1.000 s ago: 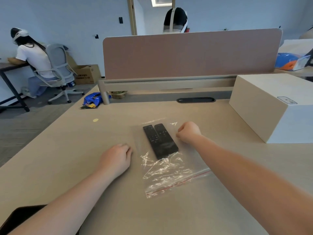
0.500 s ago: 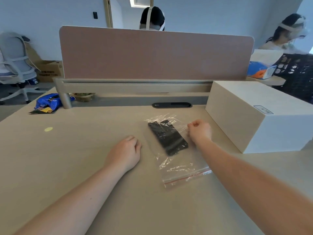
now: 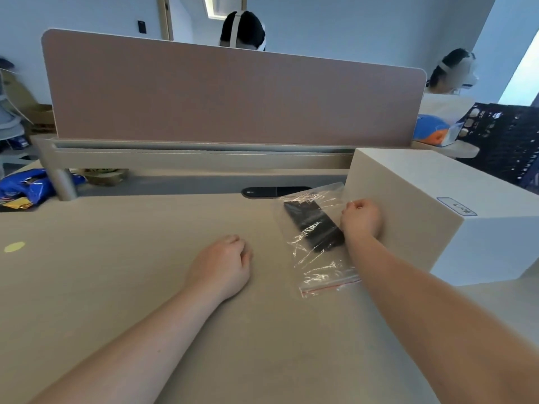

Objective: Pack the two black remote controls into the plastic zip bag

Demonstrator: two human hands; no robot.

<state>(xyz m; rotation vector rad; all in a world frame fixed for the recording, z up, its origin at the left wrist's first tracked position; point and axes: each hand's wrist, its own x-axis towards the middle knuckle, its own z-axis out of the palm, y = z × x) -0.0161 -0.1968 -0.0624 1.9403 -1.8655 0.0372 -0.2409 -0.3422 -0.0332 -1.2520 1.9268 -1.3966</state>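
A clear plastic zip bag (image 3: 318,266) with a red seal strip lies on the beige desk, its sealed end towards me. Inside it, side by side, lie the two black remote controls (image 3: 313,224). My right hand (image 3: 361,218) pinches the bag's right edge near its far end, close against the white box. My left hand (image 3: 223,265) rests palm down on the desk to the left of the bag, fingers loosely curled, holding nothing.
A large white box (image 3: 431,205) stands right of the bag. A brown divider panel (image 3: 233,97) runs along the desk's back, with a cable slot (image 3: 275,192) below it. Blue wrappers (image 3: 26,186) lie far left. People sit beyond the divider.
My right hand has dragged the bag with the remotes to the right and farther away, up beside the white box. My view has turned right. The left hand has stayed on the desk.
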